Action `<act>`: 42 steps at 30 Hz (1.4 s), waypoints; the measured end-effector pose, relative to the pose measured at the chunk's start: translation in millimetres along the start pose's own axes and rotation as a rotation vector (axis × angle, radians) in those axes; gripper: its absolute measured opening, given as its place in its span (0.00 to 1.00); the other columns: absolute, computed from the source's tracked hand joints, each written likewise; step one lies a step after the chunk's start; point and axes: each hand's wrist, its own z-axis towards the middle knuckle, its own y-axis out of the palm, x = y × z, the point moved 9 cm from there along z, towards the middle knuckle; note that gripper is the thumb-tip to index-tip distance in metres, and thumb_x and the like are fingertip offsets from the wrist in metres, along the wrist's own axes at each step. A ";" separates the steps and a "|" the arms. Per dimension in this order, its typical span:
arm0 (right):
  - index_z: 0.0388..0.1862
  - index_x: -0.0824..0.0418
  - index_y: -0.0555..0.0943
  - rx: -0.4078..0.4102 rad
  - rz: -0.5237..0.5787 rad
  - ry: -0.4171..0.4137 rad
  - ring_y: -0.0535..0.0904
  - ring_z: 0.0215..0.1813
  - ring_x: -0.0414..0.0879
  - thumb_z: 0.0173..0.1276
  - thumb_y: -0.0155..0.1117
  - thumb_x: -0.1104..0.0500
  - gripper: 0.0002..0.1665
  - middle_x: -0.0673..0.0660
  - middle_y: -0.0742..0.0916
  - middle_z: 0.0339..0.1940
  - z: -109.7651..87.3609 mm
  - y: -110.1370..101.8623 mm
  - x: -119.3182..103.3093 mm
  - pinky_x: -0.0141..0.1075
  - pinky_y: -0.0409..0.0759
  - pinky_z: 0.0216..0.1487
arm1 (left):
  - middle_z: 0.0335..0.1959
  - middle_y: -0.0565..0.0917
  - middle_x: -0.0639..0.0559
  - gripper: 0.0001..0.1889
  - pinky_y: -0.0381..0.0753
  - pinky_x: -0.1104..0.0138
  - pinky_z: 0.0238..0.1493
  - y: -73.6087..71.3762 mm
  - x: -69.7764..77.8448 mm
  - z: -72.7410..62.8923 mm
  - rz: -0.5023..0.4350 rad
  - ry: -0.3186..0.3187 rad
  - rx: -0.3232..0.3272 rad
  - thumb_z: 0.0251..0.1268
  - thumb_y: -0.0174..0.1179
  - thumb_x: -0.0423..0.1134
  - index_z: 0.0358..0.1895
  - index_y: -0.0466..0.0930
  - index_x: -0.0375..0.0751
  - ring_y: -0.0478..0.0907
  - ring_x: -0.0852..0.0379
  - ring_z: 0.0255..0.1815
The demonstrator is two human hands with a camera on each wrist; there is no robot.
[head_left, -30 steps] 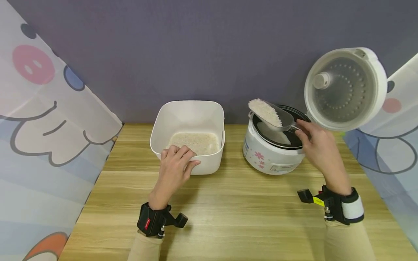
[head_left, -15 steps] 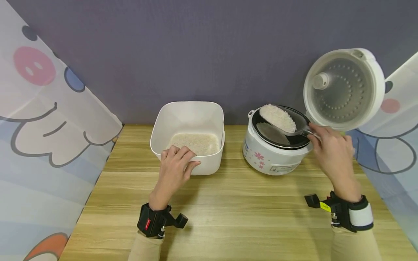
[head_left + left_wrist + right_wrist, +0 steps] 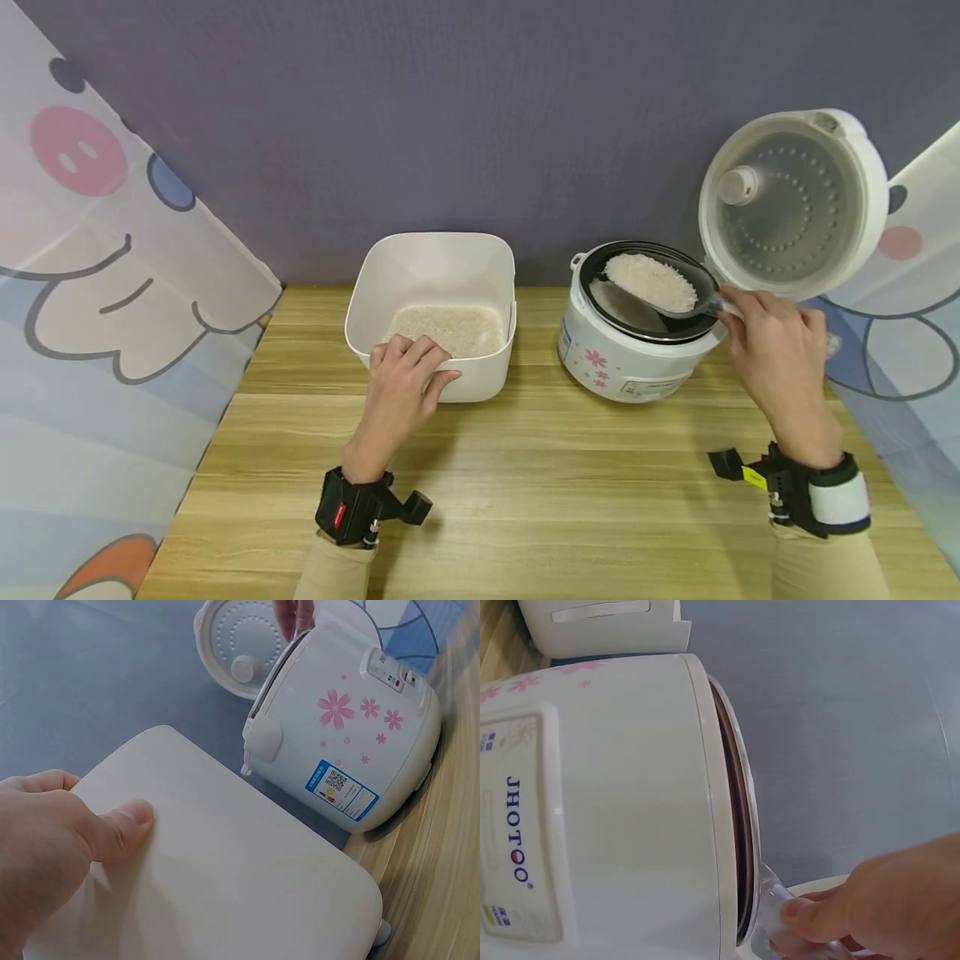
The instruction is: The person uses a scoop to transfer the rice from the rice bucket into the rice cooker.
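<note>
My left hand point(image 3: 405, 383) grips the front rim of a white bin point(image 3: 480, 383), fingers over the edge and thumb outside. Pale rice point(image 3: 450, 327) lies in the bottom of that bin. With my right hand point(image 3: 780, 358) I hold the handle of a clear scoop point(image 3: 705, 292), heaped with white rice point(image 3: 651, 282), over the open rice cooker point(image 3: 637, 375). Some rice point(image 3: 622, 308) shows inside the cooker's dark pot. The right wrist view shows my thumb point(image 3: 810, 919) on the clear handle at the cooker's rim.
The cooker's lid point(image 3: 795, 208) stands raised at the back right. A grey wall point(image 3: 450, 108) rises behind the wooden table point(image 3: 480, 500). Printed cloths with cartoon figures hang at both sides.
My right hand has moved to the right, bringing the heaped scoop from the pot's left edge to above its middle. The left hand and the bin have stayed put.
</note>
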 end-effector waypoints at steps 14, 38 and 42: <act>0.52 0.70 0.84 0.221 -0.190 -0.131 0.80 0.46 0.71 0.72 0.57 0.73 0.14 0.71 0.87 0.46 -2.2 -6.2 -24.2 0.62 0.70 0.49 | 0.35 0.81 0.52 0.14 0.60 0.53 0.42 -0.6 0.4 0.6 0.003 0.001 0.001 0.62 0.64 0.51 0.37 0.81 0.44 0.67 0.46 0.37; 0.44 0.67 0.84 0.437 -0.275 -0.164 0.79 0.41 0.68 0.76 0.55 0.67 0.10 0.68 0.85 0.43 -9.6 -7.7 -47.0 0.58 0.69 0.48 | 0.35 0.81 0.52 0.14 0.60 0.53 0.43 1.0 -0.5 1.6 -0.009 -0.008 -0.005 0.60 0.65 0.51 0.38 0.81 0.44 0.67 0.46 0.37; 0.45 0.67 0.84 0.421 -0.266 -0.157 0.78 0.40 0.68 0.77 0.55 0.66 0.10 0.68 0.85 0.43 -9.5 -7.8 -45.4 0.59 0.69 0.47 | 0.35 0.81 0.52 0.14 0.60 0.53 0.43 0.8 -0.9 1.2 -0.009 -0.016 -0.010 0.59 0.66 0.50 0.37 0.81 0.44 0.67 0.46 0.37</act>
